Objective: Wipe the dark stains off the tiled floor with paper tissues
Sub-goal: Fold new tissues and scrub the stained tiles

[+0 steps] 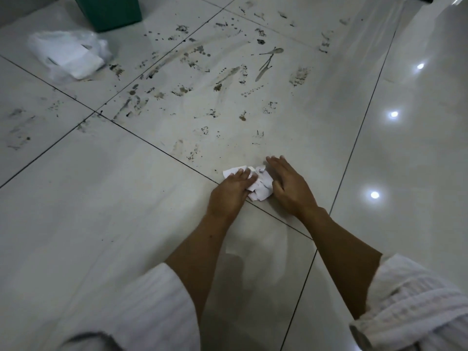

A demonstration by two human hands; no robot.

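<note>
Head view showed your left hand [231, 188] lying palm down on a crumpled white tissue [255, 182], its fingers [243, 173] straight and close together, pressing the paper flat against the tiled floor [101, 211]. Your right hand [288, 184] lay just beside it at 3 o'clock of the tissue, fingers [277, 162] straight and slightly spread, resting on the tile, with the thumb touching the paper's right edge. The tissue sat between the two hands, just on the far side of a dark grout line, and bore faint grey marks.

Beyond your fingertips, toward 12 o'clock, dark stains [202, 72] covered the tile: blotches, speckles and long smeared streaks, spreading out to 10 o'clock across the grout cross. A clear plastic pack of white tissues [68, 55] lay on the floor well apart at 10 o'clock, and just beyond it stood a green bin [109, 11], cut off by the top edge. Bright round light reflections [393, 114] shone on the glossy tiles at 2 o'clock. Your white textured sleeves [415, 300] were pushed up past both forearms at the lower edge.
</note>
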